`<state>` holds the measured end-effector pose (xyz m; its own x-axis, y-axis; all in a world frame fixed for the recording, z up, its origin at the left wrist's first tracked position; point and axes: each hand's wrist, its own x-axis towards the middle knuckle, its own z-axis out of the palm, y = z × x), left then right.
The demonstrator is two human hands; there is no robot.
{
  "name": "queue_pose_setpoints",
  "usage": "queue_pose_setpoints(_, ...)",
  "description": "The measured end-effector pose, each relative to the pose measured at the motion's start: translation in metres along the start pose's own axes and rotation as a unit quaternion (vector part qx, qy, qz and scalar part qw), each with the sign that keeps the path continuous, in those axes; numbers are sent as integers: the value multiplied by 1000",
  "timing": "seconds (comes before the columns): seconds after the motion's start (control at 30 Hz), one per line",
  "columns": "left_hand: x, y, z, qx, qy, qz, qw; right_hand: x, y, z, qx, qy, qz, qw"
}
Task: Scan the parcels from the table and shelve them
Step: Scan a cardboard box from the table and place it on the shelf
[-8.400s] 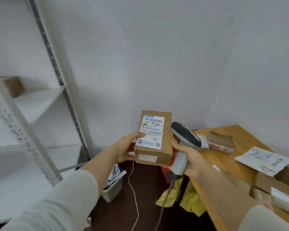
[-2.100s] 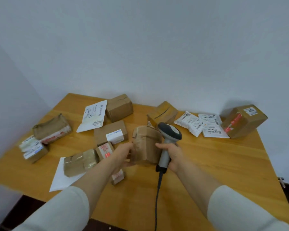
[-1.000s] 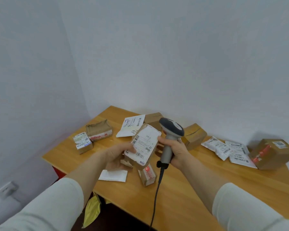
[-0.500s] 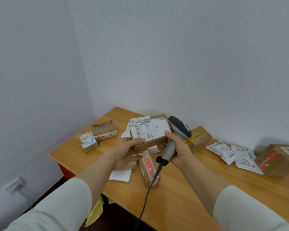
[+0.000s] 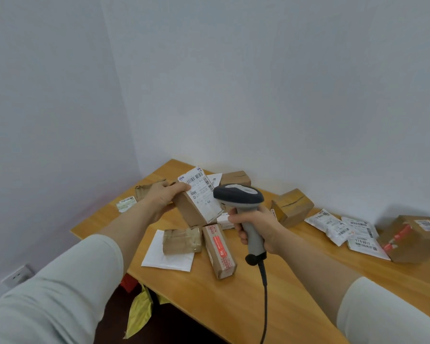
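Scanner cable [image 5: 266, 306] runs off the bottom edge.

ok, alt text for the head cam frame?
A left hand holds a labelled cardboard parcel tilted above a wooden table, while the right hand points a corded handheld scanner at its barcode label. More cardboard boxes and white mailer bags lie scattered on the table.

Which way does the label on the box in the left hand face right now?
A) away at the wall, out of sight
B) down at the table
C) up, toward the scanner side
C: the left hand holds the box tilted, its white label showing, barcode end up, beside the scanner that the right hand grips.
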<state>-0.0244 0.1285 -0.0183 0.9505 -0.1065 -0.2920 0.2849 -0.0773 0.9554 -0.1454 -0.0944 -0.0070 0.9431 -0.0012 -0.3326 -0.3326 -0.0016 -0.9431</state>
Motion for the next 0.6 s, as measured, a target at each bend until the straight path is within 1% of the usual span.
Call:
queue_pose_setpoints(0.17, 6, -3, -2, 81, 15, 31, 996, -3, -8, 6, -42, -9, -9, 999)
queue_pose_setpoints(0.33, 9, -5, -3, 116, 15, 42, 992, -4, -12, 7, -68, 0, -14, 998)
queue_pose_setpoints(0.6, 11, -5, -5, 132, 14, 37, 990, -7, -15, 9, -85, 5, -14, 996)
